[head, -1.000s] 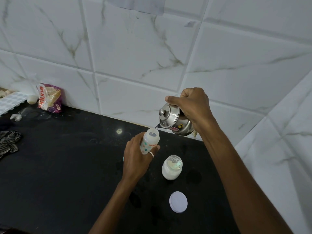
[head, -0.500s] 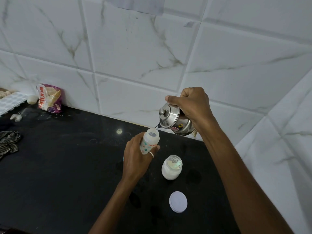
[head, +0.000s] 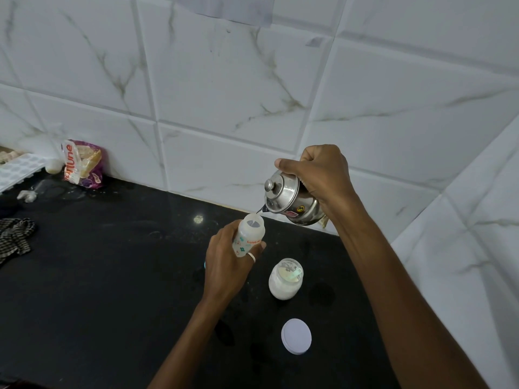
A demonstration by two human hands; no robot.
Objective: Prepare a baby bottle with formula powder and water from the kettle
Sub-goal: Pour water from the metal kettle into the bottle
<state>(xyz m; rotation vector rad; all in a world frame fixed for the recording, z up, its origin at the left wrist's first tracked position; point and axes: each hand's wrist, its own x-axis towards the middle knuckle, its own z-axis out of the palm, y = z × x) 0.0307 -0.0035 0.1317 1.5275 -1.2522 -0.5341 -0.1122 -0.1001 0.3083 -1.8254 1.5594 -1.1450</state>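
Observation:
My left hand (head: 226, 262) grips an open translucent baby bottle (head: 250, 234) with printed markings, held up over the black counter (head: 98, 276). My right hand (head: 320, 175) holds a small steel kettle (head: 289, 199) tilted to the left, thumb pressing on the rim by its lid. The kettle's spout sits just above the bottle's mouth and a thin stream of water runs into it. An open glass jar of white formula powder (head: 285, 279), with a scoop inside, stands on the counter to the right of my left hand.
The jar's white lid (head: 296, 336) lies flat on the counter near me. At the far left are a purple food packet (head: 82, 164), a white ice tray (head: 16, 171) and a striped cloth (head: 15, 237). Tiled walls close in behind and to the right.
Both hands hold almost the same pose. The kettle has stayed tilted over the bottle's mouth throughout.

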